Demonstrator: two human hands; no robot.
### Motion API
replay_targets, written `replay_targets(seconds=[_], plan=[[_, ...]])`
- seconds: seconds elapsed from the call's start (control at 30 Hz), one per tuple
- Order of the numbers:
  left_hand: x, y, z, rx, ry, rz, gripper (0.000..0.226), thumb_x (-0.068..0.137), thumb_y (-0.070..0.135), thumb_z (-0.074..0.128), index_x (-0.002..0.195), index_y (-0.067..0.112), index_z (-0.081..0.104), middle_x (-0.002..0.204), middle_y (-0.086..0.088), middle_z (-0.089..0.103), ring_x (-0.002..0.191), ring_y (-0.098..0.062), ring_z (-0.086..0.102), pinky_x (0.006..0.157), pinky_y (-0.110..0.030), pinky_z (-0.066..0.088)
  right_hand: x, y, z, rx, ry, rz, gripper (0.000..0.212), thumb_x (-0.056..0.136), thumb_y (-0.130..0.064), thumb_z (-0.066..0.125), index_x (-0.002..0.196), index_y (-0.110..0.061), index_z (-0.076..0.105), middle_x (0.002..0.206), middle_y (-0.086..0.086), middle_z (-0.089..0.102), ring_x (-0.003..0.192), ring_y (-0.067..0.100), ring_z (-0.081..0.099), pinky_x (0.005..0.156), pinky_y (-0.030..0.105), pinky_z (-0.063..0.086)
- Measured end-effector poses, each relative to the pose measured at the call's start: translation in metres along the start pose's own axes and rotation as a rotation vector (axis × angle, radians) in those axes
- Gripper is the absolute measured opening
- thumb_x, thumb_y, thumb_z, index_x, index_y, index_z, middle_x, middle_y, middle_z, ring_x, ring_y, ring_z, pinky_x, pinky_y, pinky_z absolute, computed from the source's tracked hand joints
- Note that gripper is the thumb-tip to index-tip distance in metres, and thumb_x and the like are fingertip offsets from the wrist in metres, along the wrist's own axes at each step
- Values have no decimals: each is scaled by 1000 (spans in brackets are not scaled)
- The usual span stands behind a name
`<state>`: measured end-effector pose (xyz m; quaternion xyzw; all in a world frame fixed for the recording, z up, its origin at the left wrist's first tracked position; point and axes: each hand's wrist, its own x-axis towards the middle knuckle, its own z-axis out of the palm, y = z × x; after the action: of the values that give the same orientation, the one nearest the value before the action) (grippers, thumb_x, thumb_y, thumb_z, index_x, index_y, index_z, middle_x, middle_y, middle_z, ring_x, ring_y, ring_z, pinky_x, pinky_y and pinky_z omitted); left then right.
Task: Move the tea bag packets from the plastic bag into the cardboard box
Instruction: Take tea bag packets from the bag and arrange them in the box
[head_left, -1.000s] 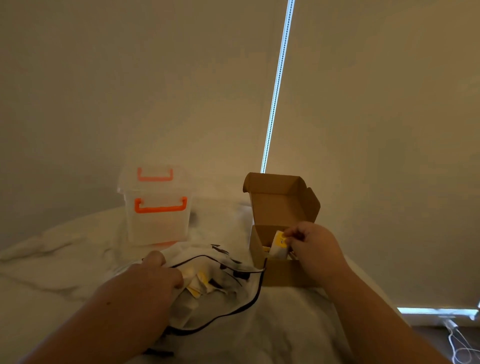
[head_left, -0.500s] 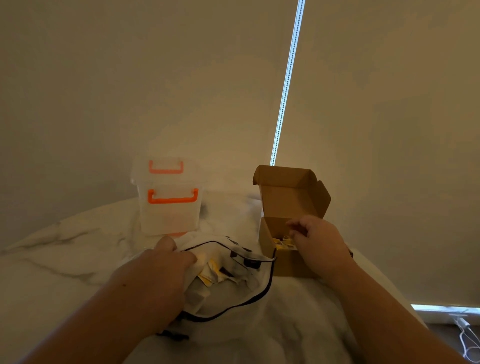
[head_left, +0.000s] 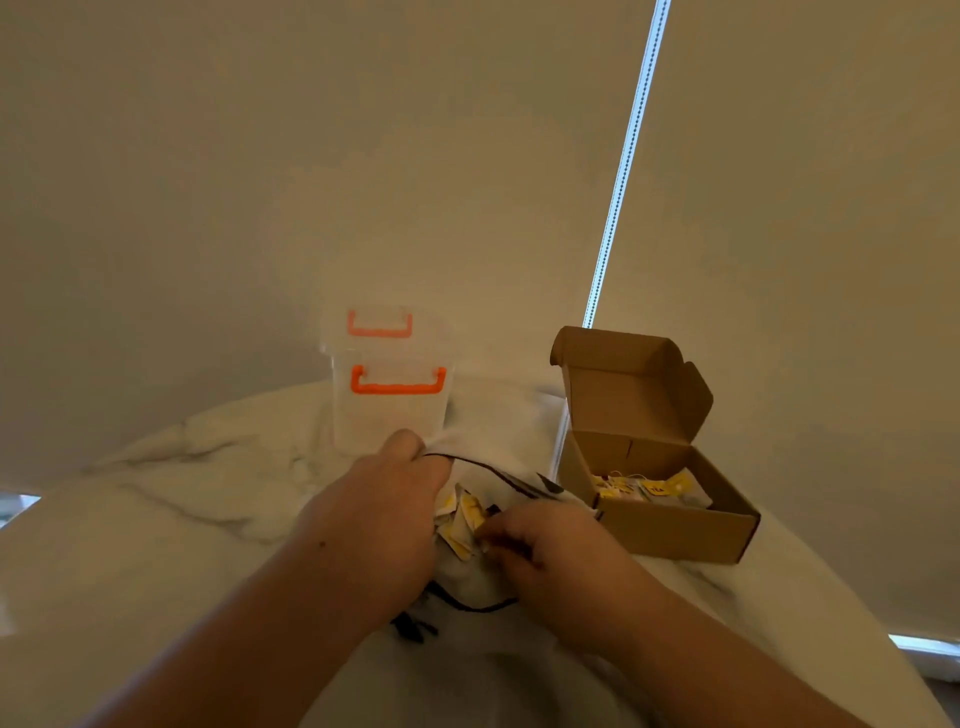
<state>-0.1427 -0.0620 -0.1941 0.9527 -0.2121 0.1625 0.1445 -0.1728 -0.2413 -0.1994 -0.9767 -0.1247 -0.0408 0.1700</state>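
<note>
The loose packets (head_left: 464, 521), yellow and white, lie heaped in the open mouth of the bag (head_left: 470, 579), between my two hands. The bag is white with a dark trim line round its opening and lies slumped on the desk (head_left: 156, 525), near the front edge.

My left hand (head_left: 384, 514) has its grip closed on the bag's left rim: the thumb lies over the top of the trim and the fingers are curled round the edge, so the mouth is pulled wide. My right hand (head_left: 550, 553) is at the right side of the opening, fingers curled down among the packets with the tips touching them. From this angle I cannot tell whether that grip has hold of a packet or only rests against the heap.

More packets (head_left: 652, 488) lie in the box (head_left: 675, 538), which stands just right of the bag, touching or nearly touching its far corner. These lie flat on the box floor, with thin strings and yellow tags showing on top. The lid (head_left: 628, 395) stands up at the back, its side flaps folded forward.

Behind the bag, left of the box and apart from it, stands a clear tub (head_left: 389, 421) with two orange handles (head_left: 397, 387), one on its front and one on its top. My left thumb overlaps its lower edge in the view.

The desk is pale marble with grey veins and a rounded edge. Behind it hangs a beige blind (head_left: 311, 156), and a bead chain (head_left: 621, 171) runs down a bright slit to the box lid.
</note>
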Motion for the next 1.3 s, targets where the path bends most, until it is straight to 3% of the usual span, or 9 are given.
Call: replay_targets(seconds=[0.1, 0.2, 0.4, 0.63, 0.8, 0.87, 1.07, 1.17, 1.3], plan=[[0, 2, 2, -16, 26, 15, 35, 87, 16, 54, 115, 33, 43, 116, 11, 36, 96, -15, 52, 80, -34, 55, 3, 6, 5, 1, 53, 46, 32, 98, -20, 49, 126, -23, 64, 119, 2, 65, 108, 21, 60, 96, 39, 49], [0, 1, 4, -30, 34, 27, 35, 87, 17, 53, 115, 34, 42, 116, 10, 35, 97, -16, 52, 80, -36, 54, 4, 8, 5, -12, 129, 76, 34, 98, -19, 46, 128, -23, 62, 123, 0, 62, 115, 19, 57, 98, 32, 46], [0, 2, 8, -22, 11, 35, 35, 88, 17, 51, 118, 34, 43, 114, 10, 36, 98, -14, 51, 83, -35, 55, 28, 6, 2, -147, -197, 264, 51, 101, -32, 48, 150, -26, 35, 152, 3, 40, 137, 26, 41, 113, 36, 35], [0, 1, 9, -20, 15, 33, 39, 87, 17, 52, 120, 36, 41, 114, 12, 36, 96, -12, 52, 82, -31, 55, 51, 1, -9, -181, -438, 386, 43, 102, -24, 48, 144, -15, 45, 145, 8, 47, 130, 29, 47, 109, 39, 38], [0, 2, 8, -14, 22, 18, 40, 88, 16, 52, 121, 36, 41, 114, 12, 36, 95, -11, 52, 81, -30, 54, 27, 11, 9, -107, -35, 279, 22, 98, -27, 49, 109, -24, 68, 102, 1, 68, 89, 17, 62, 84, 33, 55], [0, 3, 7, -16, 24, 11, 39, 87, 16, 51, 120, 35, 41, 114, 12, 35, 93, -11, 51, 80, -30, 54, 23, 14, 11, -91, 24, 249, 21, 97, -27, 49, 107, -25, 67, 98, 0, 67, 86, 15, 62, 81, 32, 55], [-2, 5, 8, -32, 9, 21, 43, 88, 16, 48, 126, 37, 39, 115, 12, 34, 93, -12, 50, 81, -32, 53, 54, 12, 3, -366, -428, 289, 51, 97, -24, 53, 146, -16, 41, 148, 12, 42, 131, 33, 45, 108, 45, 42], [-1, 3, 7, -31, 18, 19, 47, 88, 16, 49, 129, 36, 39, 115, 12, 35, 94, -12, 51, 81, -30, 53, 56, 16, 7, -370, -317, 259, 38, 100, -28, 47, 134, -14, 54, 135, 12, 54, 119, 31, 54, 101, 40, 46], [0, 3, 4, -44, 27, 17, 51, 88, 19, 52, 133, 37, 36, 114, 14, 35, 96, -9, 51, 81, -27, 53, 21, 18, 10, -173, 98, 118, 25, 98, -35, 46, 100, -26, 69, 95, -7, 60, 88, 12, 58, 77, 26, 48]])
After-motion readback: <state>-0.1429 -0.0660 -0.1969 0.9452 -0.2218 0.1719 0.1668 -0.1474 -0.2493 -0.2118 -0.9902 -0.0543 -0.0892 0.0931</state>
